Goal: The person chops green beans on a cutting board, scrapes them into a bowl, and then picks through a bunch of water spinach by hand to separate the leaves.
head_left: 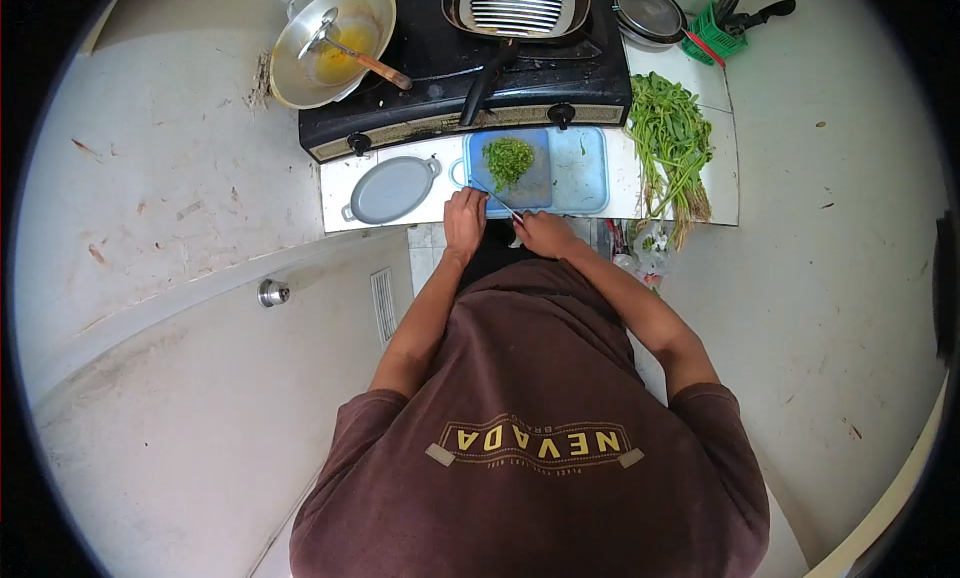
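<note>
Gripping a knife (497, 197), the right fingers (527, 224) could slip and nick the nearby left fingers (467, 200), whose own hold I cannot tell

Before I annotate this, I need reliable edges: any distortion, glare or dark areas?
Head view: wide-angle distortion bows the gas stove; head view: bright stripes, probably reflections, cross the grill pan; head view: all corners fade to black.
</note>
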{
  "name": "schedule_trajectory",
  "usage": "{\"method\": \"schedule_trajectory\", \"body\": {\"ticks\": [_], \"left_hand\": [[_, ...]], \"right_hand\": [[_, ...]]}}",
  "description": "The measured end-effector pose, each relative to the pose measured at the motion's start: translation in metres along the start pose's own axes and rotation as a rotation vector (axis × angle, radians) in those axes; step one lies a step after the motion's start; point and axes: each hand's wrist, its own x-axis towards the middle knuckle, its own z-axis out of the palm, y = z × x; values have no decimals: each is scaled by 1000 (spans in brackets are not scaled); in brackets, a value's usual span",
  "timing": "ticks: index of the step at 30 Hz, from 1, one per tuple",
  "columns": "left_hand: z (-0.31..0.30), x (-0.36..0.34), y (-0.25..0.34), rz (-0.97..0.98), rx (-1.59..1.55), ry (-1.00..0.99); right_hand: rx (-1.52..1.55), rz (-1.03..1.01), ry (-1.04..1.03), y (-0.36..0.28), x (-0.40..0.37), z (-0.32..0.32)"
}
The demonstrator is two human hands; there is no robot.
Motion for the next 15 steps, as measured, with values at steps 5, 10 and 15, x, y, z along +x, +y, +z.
{"method": "schedule_trajectory", "body": {"ticks": [5,10,15], "left_hand": [[-2,-4,3,-4,-21,37],[-2,-1,2,-99,-106,71],[-4,2,3,-135,-138,75]], "right_hand": [[-17,-7,-5,-3,12,1],[-14,18,0,-1,9,-1],[5,44,8,1,5,-4]]}}
